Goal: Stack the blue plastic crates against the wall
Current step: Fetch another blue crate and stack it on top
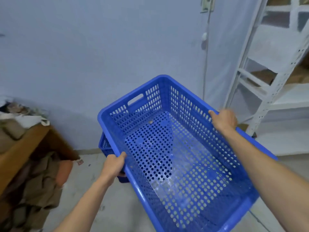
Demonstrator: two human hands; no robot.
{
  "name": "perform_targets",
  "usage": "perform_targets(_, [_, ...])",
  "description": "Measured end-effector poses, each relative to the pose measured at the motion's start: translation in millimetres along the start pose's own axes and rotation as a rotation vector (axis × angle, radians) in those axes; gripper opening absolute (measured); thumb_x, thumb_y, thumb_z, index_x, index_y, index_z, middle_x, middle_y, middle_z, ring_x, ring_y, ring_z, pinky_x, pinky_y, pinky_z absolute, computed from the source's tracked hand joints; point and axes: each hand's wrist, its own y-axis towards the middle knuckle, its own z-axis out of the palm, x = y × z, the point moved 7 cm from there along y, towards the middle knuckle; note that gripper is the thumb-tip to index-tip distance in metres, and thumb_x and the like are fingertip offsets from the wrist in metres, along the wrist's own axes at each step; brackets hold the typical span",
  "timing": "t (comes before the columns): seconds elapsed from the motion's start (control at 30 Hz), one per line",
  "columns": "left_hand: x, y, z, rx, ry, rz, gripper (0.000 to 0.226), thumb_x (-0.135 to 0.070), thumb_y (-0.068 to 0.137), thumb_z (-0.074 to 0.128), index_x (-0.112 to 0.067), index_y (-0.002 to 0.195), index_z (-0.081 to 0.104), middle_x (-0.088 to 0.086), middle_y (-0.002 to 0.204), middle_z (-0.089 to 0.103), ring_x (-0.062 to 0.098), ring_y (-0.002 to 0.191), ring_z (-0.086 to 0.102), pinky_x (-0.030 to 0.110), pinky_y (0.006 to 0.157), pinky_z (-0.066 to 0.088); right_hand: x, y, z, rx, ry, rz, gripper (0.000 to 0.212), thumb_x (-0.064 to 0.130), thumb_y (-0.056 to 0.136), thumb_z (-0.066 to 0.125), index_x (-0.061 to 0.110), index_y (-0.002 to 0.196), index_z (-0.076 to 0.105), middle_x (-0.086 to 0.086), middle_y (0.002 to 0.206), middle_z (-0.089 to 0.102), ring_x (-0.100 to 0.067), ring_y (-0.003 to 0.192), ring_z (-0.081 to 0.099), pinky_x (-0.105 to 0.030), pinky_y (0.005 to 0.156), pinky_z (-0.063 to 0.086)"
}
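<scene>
I hold an empty blue perforated crate (177,148) in the air, tilted, its far end pointing at the pale blue wall (100,56). My left hand (113,165) grips its left long rim. On the right long rim my right hand (224,119) is closed. Below the crate's left side, part of another blue crate (104,144) shows on the floor near the wall; most of it is hidden by the one I hold.
A wooden table (21,148) piled with cloth and bags stands at the left, with more bundles under it. White metal shelving (270,81) rises at the right. A cable (206,64) hangs down the wall. The floor (100,190) is grey concrete.
</scene>
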Motion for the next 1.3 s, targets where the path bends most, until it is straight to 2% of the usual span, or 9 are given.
perform_targets(0.13, [-11,41,-5,-0.092,-0.055,-0.061,0.024,-0.020,0.096,0.055,-0.006,0.077,0.061,0.014,0.072,0.071,0.027,0.058,0.069,0.032,0.045,0.057,65,66,54,0.075,0.028,-0.130,0.055,0.045,0.092,0.057,-0.008,0.092,0.070,-0.029,0.101,0.067,-0.043,0.095,0.064,-0.041,0.075,0.050])
perform_targets(0.23, [-12,66,-10,-0.153,-0.119,-0.112,0.020,-0.020,0.096,0.054,-0.004,0.092,0.065,0.012,0.078,0.073,0.026,0.064,0.071,0.029,0.043,0.054,114,96,88,0.125,0.033,-0.229,0.052,0.042,0.094,0.058,-0.003,0.066,0.061,-0.015,0.067,0.058,-0.033,0.065,0.059,-0.031,0.052,0.035])
perform_targets(0.3, [-8,82,-15,-0.180,-0.138,-0.155,0.023,-0.023,0.096,0.054,-0.003,0.096,0.066,0.013,0.080,0.074,0.027,0.065,0.072,0.031,0.047,0.057,145,113,110,0.151,0.026,-0.276,0.054,0.042,0.094,0.058,0.002,0.058,0.052,-0.011,0.062,0.052,-0.022,0.049,0.045,-0.029,0.047,0.027])
perform_targets(0.47, [-7,139,-36,-0.225,-0.158,-0.226,0.031,-0.026,0.090,0.060,0.002,0.082,0.070,0.022,0.072,0.076,0.029,0.057,0.071,0.043,0.061,0.065,215,159,170,0.189,0.025,-0.376,0.054,0.041,0.092,0.058,0.005,0.054,0.049,-0.012,0.066,0.053,-0.022,0.049,0.047,-0.029,0.048,0.030])
perform_targets(0.6, [-12,197,-51,-0.198,-0.237,-0.237,0.031,-0.022,0.088,0.061,0.006,0.080,0.071,0.018,0.060,0.073,0.025,0.048,0.066,0.035,0.054,0.061,270,185,209,0.170,-0.014,-0.426,0.054,0.043,0.092,0.059,0.007,0.053,0.047,-0.012,0.068,0.051,-0.023,0.050,0.046,-0.028,0.048,0.028])
perform_targets(0.87, [-16,286,-68,-0.096,-0.393,-0.347,0.028,-0.030,0.089,0.060,-0.003,0.089,0.066,0.009,0.050,0.069,0.029,0.057,0.068,0.035,0.057,0.058,362,232,269,0.124,-0.054,-0.540,0.054,0.049,0.089,0.060,0.006,0.058,0.058,-0.017,0.073,0.063,-0.030,0.065,0.060,-0.039,0.066,0.054])
perform_targets(1.0, [-12,304,-59,-0.021,-0.440,-0.415,0.034,-0.035,0.091,0.050,-0.005,0.078,0.062,0.013,0.048,0.063,0.026,0.047,0.065,0.034,0.057,0.058,397,246,296,0.128,-0.090,-0.682,0.054,0.047,0.092,0.061,0.001,0.062,0.061,-0.016,0.077,0.060,-0.031,0.070,0.057,-0.045,0.072,0.053])
perform_targets(1.13, [-7,304,-43,-0.011,-0.484,-0.514,0.037,-0.033,0.089,0.049,0.000,0.090,0.064,0.022,0.057,0.068,0.028,0.049,0.069,0.029,0.049,0.057,429,258,327,0.181,-0.099,-0.794,0.053,0.046,0.091,0.062,0.000,0.064,0.064,-0.017,0.082,0.060,-0.032,0.071,0.059,-0.046,0.073,0.054])
perform_targets(1.3, [-3,305,-17,-0.060,-0.520,-0.588,0.037,-0.029,0.087,0.048,0.002,0.098,0.065,0.027,0.069,0.072,0.031,0.056,0.072,0.033,0.063,0.058,457,271,369,0.253,-0.048,-0.855,0.055,0.048,0.091,0.061,0.002,0.061,0.064,-0.015,0.072,0.061,-0.029,0.061,0.056,-0.044,0.065,0.054])
